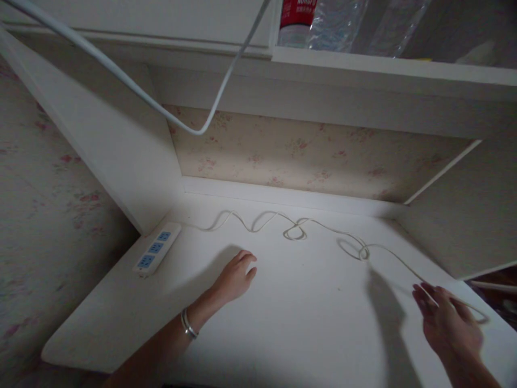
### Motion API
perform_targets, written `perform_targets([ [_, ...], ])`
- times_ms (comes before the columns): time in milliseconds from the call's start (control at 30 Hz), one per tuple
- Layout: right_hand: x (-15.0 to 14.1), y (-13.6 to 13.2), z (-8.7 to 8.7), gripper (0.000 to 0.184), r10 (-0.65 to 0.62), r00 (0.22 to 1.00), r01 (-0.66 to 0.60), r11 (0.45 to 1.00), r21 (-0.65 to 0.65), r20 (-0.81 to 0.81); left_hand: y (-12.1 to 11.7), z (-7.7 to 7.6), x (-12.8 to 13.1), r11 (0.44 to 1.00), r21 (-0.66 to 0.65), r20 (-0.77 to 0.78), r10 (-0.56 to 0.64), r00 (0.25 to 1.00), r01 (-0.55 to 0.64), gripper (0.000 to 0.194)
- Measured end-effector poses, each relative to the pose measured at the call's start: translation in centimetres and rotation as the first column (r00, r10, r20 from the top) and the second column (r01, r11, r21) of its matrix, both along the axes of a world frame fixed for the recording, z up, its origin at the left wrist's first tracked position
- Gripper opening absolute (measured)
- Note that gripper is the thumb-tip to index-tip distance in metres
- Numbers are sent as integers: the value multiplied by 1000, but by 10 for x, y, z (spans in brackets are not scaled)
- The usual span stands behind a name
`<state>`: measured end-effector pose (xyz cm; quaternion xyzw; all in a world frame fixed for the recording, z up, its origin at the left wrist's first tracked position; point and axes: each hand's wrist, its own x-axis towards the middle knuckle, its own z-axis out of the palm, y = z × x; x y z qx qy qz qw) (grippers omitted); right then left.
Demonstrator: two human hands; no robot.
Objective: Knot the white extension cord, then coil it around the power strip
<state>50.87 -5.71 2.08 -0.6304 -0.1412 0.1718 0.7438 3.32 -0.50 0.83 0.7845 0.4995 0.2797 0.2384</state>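
A white power strip with blue sockets lies at the left end of the desk. Its thin white power cord runs to the right along the back in waves and loops. At the right side, my right hand has this cord between its thumb and fingers, and the cord's end part curves out beyond the hand. My left hand, with a bracelet on the wrist, is over the middle of the desk. Its fingers are loosely bent, the thumb stands apart, and it holds nothing.
The white desk has side panels and a back edge against flowered wallpaper. Above it, a shelf bears clear plastic bottles, one with a red label. A thick white cable hangs in front, close to the camera.
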Motion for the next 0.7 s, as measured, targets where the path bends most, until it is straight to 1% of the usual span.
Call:
perform_targets([
  [67,-8,-1,-12,18,52,997,-48,997,56,-63,-21,-5,-8,999,-41,57,6,998,-3,21],
  [133,-17,-2,-19,19,86,993,-81,995,60,-77,-37,-9,-14,997,-78,109,29,994,-20,18],
  [233,-27,-3,-24,20,145,982,-138,989,62,-124,-51,-12,-18,992,-116,172,61,983,-42,18],
  [367,-34,-4,-25,17,167,964,-165,986,26,-207,-53,-14,-20,987,-151,209,77,975,-45,18],
  [467,-32,-5,-29,10,165,938,-171,985,7,-305,-53,-13,-20,987,-157,205,64,977,-32,19],
  [567,-27,-8,-36,21,176,908,-182,983,19,-380,-52,-9,-21,988,-156,204,49,978,-17,20],
  [633,-25,-10,-39,23,175,913,-185,983,8,-369,-50,-5,-25,990,-136,201,56,978,-28,20],
  [700,-25,-14,-39,20,171,942,-189,981,-36,-288,-44,0,-34,993,-90,180,91,980,-75,21],
])
